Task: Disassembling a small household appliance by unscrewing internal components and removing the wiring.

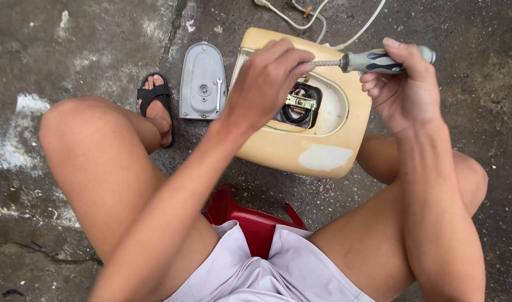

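Note:
My right hand (404, 89) grips the grey-and-black handle of a screwdriver (379, 60), held level above a yellowed cream appliance housing (300, 151) on the concrete floor. My left hand (267, 78) pinches the screwdriver's metal shaft near its tip with thumb and fingers. Under the hands, the housing's open cavity shows a black wound coil and a brass bracket (300, 103).
A grey teardrop-shaped cover plate (203, 81) lies on the floor left of the housing. White cords (317, 17) trail off behind it. My sandalled foot (158, 106) rests beside the plate. I sit on a low red stool (250, 221), knees spread either side.

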